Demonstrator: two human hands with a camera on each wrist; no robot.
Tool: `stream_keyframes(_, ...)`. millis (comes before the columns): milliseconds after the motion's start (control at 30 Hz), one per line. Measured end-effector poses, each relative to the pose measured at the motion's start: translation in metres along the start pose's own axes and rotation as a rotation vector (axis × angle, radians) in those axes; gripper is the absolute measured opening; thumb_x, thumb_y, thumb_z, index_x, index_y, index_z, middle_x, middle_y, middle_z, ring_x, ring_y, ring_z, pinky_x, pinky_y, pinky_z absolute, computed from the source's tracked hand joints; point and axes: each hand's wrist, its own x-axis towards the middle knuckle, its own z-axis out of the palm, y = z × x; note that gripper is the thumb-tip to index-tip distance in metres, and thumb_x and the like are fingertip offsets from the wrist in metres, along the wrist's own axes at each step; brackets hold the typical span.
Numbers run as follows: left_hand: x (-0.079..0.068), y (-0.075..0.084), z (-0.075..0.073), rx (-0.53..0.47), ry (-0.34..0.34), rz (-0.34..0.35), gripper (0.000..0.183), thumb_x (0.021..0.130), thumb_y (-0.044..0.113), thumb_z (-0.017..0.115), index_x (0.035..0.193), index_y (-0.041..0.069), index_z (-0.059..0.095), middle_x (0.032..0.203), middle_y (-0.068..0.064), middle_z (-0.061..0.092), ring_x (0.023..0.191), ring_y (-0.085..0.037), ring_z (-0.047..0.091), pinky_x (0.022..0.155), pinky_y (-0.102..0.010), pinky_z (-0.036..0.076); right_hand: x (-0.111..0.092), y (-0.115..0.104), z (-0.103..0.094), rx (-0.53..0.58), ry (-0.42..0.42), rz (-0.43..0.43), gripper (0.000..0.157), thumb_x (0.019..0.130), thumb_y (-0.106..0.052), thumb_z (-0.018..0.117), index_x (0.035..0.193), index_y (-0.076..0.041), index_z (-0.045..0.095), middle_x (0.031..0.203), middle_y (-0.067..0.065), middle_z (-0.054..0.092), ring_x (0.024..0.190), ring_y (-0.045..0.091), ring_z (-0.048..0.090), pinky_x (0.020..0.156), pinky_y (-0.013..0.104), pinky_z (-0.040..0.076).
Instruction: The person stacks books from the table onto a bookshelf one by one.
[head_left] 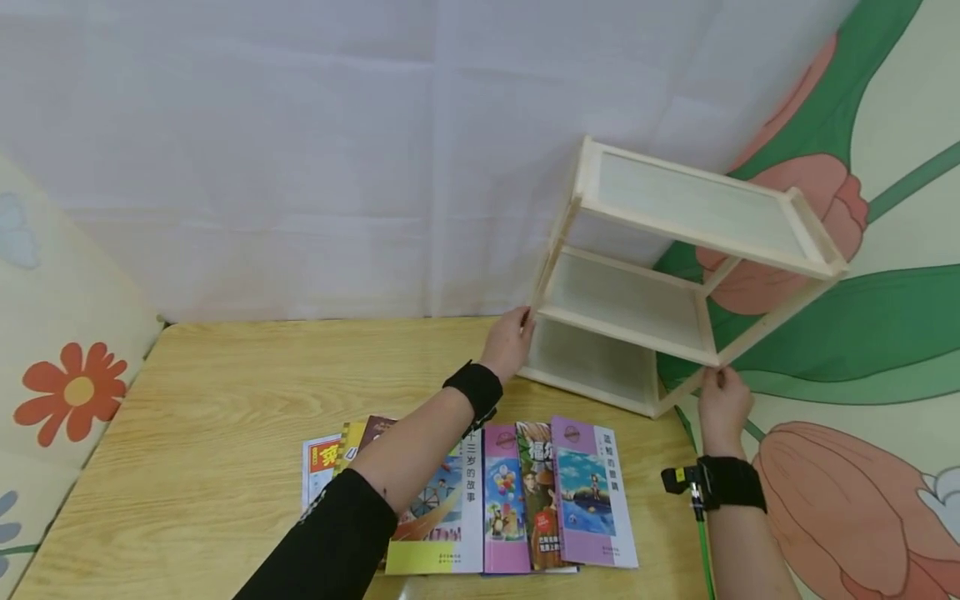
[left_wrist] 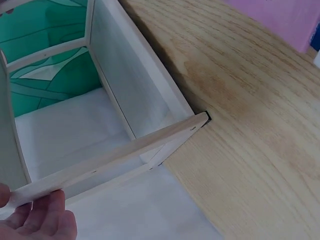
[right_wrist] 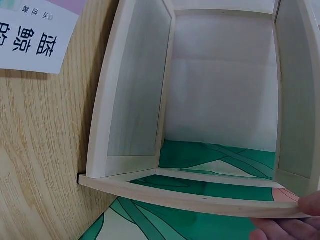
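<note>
A three-tier pale wooden shelf (head_left: 626, 302) stands at the back right of the table, its panels light grey-green. My left hand (head_left: 510, 343) grips its left upright; in the left wrist view the thumb and curled fingers (left_wrist: 45, 212) close round that post. On the other side my right hand (head_left: 724, 408) holds the front right upright just under the middle tier. The right wrist view has the thumb on one face of the post (right_wrist: 200, 201) and fingers curled beneath. Dark caps show on the feet of the uprights, down at the tabletop.
Several overlapping books lie in a row at the table's front, among them a purple-and-white one (head_left: 588, 492) at the right end. My left forearm crosses over part of the row. White cloth (head_left: 300, 167) hangs behind the wooden table (head_left: 232, 392); a flower-patterned wall (head_left: 840, 467) borders the right.
</note>
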Motion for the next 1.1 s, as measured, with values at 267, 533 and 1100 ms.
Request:
stream_keyframes(267, 0.001, -0.001, -0.005, 0.128, 0.017, 0.077, 0.024, 0.099, 0.017, 0.045, 0.112, 0.003, 0.059, 0.09, -0.005, 0.059, 0.078, -0.015, 0.054, 0.07, -0.03, 0.047, 0.001, -0.004, 0.001, -0.018, -0.007, -0.006, 0.043, 0.101, -0.025, 0.035, 0.122, 0.005, 0.058, 0.105, 0.026, 0.06, 0.075, 0.027, 0.051, 0.05, 0.025, 0.035)
stream_keyframes(533, -0.001, -0.003, -0.01, 0.14, 0.032, 0.043, 0.024, 0.099, 0.018, 0.044, 0.114, 0.004, 0.059, 0.087, -0.003, 0.06, 0.074, -0.014, 0.054, 0.066, -0.029, 0.047, 0.006, -0.01, 0.005, 0.006, -0.057, -0.012, 0.045, 0.101, -0.025, 0.033, 0.125, 0.006, 0.055, 0.114, 0.028, 0.057, 0.092, 0.034, 0.054, 0.065, 0.04, 0.042)
stream_keyframes(1100, -0.025, -0.021, -0.032, 0.178, 0.079, 0.098, 0.031, 0.098, 0.018, 0.047, 0.121, 0.0, 0.058, 0.101, -0.01, 0.064, 0.084, -0.017, 0.059, 0.074, -0.031, 0.05, 0.001, -0.019, 0.021, 0.017, -0.027, -0.131, 0.038, 0.1, -0.021, 0.04, 0.121, 0.005, 0.059, 0.105, 0.024, 0.062, 0.08, 0.03, 0.058, 0.056, 0.028, 0.043)
